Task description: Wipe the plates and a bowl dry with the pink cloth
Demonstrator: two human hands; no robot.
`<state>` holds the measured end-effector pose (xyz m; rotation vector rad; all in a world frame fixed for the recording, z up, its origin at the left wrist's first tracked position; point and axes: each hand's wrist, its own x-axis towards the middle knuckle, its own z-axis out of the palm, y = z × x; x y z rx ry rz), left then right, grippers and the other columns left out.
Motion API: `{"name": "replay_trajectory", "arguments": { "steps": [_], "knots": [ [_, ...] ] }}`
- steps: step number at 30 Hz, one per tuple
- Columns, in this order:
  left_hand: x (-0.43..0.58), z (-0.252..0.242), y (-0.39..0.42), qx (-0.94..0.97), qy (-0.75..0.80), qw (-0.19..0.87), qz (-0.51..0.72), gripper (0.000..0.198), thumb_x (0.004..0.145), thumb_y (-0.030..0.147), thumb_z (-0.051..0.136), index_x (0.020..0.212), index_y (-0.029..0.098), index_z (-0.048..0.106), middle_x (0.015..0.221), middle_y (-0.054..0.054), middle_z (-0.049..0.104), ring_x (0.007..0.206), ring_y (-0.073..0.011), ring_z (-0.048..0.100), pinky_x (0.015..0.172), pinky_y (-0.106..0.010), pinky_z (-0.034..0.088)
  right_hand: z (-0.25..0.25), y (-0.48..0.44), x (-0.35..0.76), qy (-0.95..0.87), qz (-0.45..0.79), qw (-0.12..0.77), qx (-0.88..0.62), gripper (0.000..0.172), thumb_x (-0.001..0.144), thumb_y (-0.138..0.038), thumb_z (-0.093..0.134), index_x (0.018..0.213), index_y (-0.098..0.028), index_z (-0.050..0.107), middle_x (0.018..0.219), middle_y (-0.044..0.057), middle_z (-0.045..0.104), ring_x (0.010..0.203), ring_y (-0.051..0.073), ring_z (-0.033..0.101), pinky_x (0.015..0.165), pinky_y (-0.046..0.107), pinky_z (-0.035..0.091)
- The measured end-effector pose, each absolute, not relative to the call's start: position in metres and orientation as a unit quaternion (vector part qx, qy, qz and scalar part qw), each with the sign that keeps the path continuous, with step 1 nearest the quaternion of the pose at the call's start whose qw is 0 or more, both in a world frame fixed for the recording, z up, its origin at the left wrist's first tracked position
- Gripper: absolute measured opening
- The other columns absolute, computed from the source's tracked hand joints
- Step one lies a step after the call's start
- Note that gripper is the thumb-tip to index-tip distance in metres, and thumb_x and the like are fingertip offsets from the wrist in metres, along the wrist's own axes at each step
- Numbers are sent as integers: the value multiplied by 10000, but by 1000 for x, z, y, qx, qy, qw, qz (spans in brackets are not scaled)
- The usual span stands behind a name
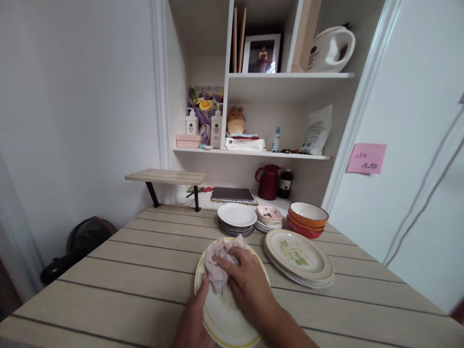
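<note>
A: How does the nearest plate look?
B: The oval-looking plate is cream with a yellow band at the rim and a faded green leaf print. It's in front of the person, over the near part of the wooden-slat table; I can't tell whether it touches the slats.
A: And the hands?
B: Two. The left hand grips the plate's left edge, thumb over the rim. The right hand has its fingers bent around one crumpled, pale pink cloth, pressed to the plate's upper part.
A: Count what's beyond.
B: One stack of floral plates on the right, at least three, with matching green leaves. Past it, one stack of white-topped plates, too tight to count. Just beside that, one pink bowl tops some small white plates. To its right, three nested bowls, orange over red.
A: Farther back?
B: One red jug next to one dark bottle. Above, in the shelving, two white pump bottles and one framed picture.
</note>
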<state>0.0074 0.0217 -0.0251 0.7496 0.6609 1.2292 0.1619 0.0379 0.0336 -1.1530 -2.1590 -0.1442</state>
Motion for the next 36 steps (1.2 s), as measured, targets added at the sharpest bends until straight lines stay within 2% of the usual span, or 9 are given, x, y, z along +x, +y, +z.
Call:
{"name": "replay_trajectory", "arguments": {
  "steps": [7,11,16,20,23,25,28,31,36],
  "knots": [
    [14,-11,12,306,246,767,507,618,856,500,555,1365,151,516,1213,-146,686,1217,-306,579,1072,-483,409,39,43,180,-780,-64,371,-500,419,815,-144,554,1209,-258,642,1068,107,594,943,271,540,813,399,449],
    [16,-3,7,279,200,797,496,585,848,405,612,1346,112,522,1182,-164,695,1195,-316,594,1083,-496,382,38,39,180,-759,-82,384,-519,410,817,-152,560,1211,-238,638,1036,103,592,918,259,534,775,370,441],
    [18,-2,3,254,186,794,520,459,815,293,681,1240,136,604,1176,-152,688,1144,-319,606,982,-438,467,39,37,168,-797,-93,373,-466,435,831,-117,566,1221,-300,633,1073,94,573,942,253,514,798,374,396],
    [12,-8,5,255,194,784,531,352,890,371,599,1191,189,592,1236,-98,607,1061,-237,606,889,-426,524,37,35,154,-842,-87,351,-401,436,851,-117,569,1196,-375,635,1060,67,582,921,232,513,771,358,349],
    [5,-12,7,261,188,791,520,361,908,394,568,1212,199,562,1249,-78,581,1038,-217,603,863,-438,537,35,35,149,-846,-85,338,-404,382,879,-166,578,1183,-391,634,1057,54,591,919,220,516,761,351,323],
    [-2,-15,6,265,182,798,509,326,906,390,565,1175,210,605,1242,-84,605,1067,-236,598,906,-433,518,35,36,151,-842,-90,335,-413,357,894,-211,586,1188,-409,625,1075,45,593,935,218,517,768,353,315],
    [-10,-20,5,264,172,809,497,301,874,360,580,1112,216,695,1144,-92,702,1191,-321,556,1043,-427,419,39,40,159,-826,-97,338,-441,360,895,-228,590,1209,-403,614,1098,44,593,955,223,513,784,353,320],
    [-4,-22,7,236,148,833,478,382,884,352,531,1212,202,659,1126,-102,725,1209,-325,568,1084,-462,370,43,43,170,-804,-94,342,-477,388,879,-169,575,1221,-346,617,1074,61,595,957,227,507,793,346,339],
    [17,-12,16,197,115,847,480,542,929,362,454,1425,143,444,1258,-159,656,1244,-313,553,1122,-508,311,45,41,185,-793,-84,327,-508,351,859,-179,581,1174,-323,639,1071,66,593,962,244,507,814,367,349]
  ]
}}
